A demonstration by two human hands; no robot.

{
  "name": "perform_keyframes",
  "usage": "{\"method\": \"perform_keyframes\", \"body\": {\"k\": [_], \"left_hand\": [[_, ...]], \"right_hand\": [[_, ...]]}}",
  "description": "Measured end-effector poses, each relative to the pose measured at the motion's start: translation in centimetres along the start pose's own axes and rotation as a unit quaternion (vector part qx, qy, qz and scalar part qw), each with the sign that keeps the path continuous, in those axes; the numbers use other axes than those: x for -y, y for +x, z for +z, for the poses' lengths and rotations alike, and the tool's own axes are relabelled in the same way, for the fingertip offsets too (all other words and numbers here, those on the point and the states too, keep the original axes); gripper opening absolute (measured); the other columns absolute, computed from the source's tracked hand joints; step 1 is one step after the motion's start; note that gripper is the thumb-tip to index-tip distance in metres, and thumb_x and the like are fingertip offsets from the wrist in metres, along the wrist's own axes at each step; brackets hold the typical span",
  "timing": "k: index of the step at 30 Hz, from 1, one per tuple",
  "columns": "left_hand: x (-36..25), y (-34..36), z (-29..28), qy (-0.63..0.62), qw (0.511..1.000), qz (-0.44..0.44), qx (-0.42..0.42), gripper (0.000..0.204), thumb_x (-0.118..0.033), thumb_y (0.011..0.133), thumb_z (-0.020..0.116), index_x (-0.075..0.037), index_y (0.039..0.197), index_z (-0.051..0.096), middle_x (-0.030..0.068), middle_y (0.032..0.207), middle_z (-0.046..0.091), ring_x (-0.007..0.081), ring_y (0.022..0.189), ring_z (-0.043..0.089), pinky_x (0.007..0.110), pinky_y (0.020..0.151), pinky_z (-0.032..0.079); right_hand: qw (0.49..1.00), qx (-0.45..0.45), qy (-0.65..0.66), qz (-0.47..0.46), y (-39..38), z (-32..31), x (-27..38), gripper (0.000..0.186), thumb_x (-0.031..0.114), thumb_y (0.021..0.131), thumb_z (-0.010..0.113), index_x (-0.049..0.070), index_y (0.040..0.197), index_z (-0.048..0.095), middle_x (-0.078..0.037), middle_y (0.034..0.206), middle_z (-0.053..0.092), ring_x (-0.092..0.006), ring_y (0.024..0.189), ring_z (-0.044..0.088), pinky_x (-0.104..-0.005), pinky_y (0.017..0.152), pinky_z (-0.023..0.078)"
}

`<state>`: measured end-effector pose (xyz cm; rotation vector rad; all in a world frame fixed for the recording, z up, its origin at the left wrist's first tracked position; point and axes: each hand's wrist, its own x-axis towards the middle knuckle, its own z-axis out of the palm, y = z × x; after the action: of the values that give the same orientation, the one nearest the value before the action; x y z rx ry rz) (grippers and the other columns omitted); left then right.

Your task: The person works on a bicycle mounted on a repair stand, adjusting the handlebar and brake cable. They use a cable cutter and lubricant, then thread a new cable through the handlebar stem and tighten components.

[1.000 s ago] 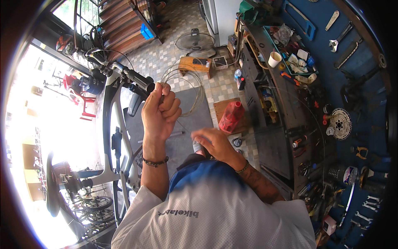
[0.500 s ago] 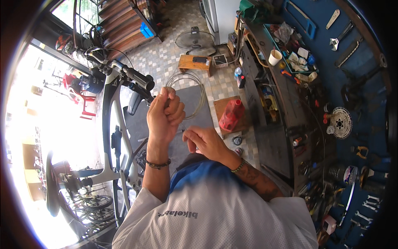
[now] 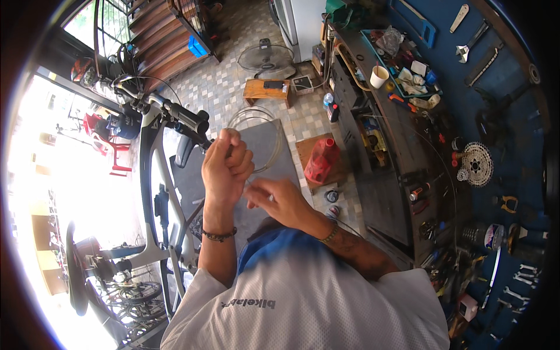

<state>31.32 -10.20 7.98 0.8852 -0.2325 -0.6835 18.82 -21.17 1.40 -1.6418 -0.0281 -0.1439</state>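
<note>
Pale, round-looped thin wire coil (image 3: 280, 140) hangs just beyond my tightly curled left grip (image 3: 226, 167), apparently held, and could spring apart if that slackens, though I cannot tell whether my half-curled right grip (image 3: 280, 201) pinches anything.

Tiled floor (image 3: 224, 87) ahead of you, grey mat (image 3: 286, 166) laid on it, low wooden stool (image 3: 255, 88) beyond. Wooden stairs (image 3: 157, 44) upper left. Daylight blows out your left side. Dark tabletop (image 3: 402, 129) on your right, blue wall (image 3: 444, 63) behind it.
</note>
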Motion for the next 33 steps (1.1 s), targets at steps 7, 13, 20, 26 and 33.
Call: {"method": "perform_keyframes", "body": {"k": [7,13,20,26,33], "left_hand": [[0.3,0.4,0.2,0.007,1.000,-0.016,0.005,0.031,-0.032,0.116,0.042,-0.008,0.101,0.053,-0.0077,0.063,0.029,0.0044,0.051,0.023,0.025,0.044,0.019],[-0.6,0.2,0.3,0.039,0.997,-0.049,0.042,0.034,-0.035,0.116,0.043,-0.008,0.098,0.052,-0.0083,0.063,0.029,0.0043,0.051,0.023,0.025,0.044,0.019],[-0.3,-0.8,0.4,0.070,0.989,-0.093,0.087,0.035,-0.036,0.117,0.040,-0.009,0.097,0.052,-0.0084,0.064,0.028,0.0050,0.052,0.023,0.026,0.046,0.019],[0.0,-0.6,-0.7,0.044,0.992,-0.105,0.055,0.034,-0.035,0.116,0.041,-0.009,0.097,0.051,-0.0084,0.064,0.028,0.0049,0.052,0.023,0.026,0.045,0.019],[0.1,-0.4,0.0,0.056,0.987,-0.135,0.066,0.034,-0.033,0.116,0.041,-0.008,0.096,0.052,-0.0088,0.063,0.027,0.0043,0.051,0.022,0.025,0.045,0.019]], "right_hand": [[0.999,-0.036,-0.014,0.016,0.9,-1.4,0.5,0.031,0.036,0.104,0.062,0.006,0.100,0.072,-0.014,0.083,0.074,-0.0379,0.085,0.073,-0.0453,0.075,0.055],[0.862,-0.320,-0.331,-0.212,6.2,-9.0,7.2,0.032,0.037,0.094,0.078,0.009,0.108,0.075,-0.012,0.090,0.076,-0.0321,0.082,0.073,-0.0446,0.080,0.056],[0.818,-0.161,-0.405,-0.376,11.6,-17.4,6.1,0.016,0.021,0.097,0.072,0.011,0.109,0.076,-0.006,0.087,0.077,-0.0251,0.080,0.074,-0.0409,0.079,0.056],[0.760,-0.361,-0.530,-0.110,10.7,-21.0,0.7,0.038,0.023,0.093,0.075,0.007,0.127,0.069,-0.014,0.116,0.073,-0.0274,0.112,0.071,-0.0393,0.095,0.056],[0.730,-0.076,-0.531,-0.424,10.7,-15.1,3.6,0.027,0.021,0.094,0.073,0.016,0.120,0.070,-0.001,0.118,0.068,-0.0202,0.107,0.068,-0.0390,0.103,0.048]]}}
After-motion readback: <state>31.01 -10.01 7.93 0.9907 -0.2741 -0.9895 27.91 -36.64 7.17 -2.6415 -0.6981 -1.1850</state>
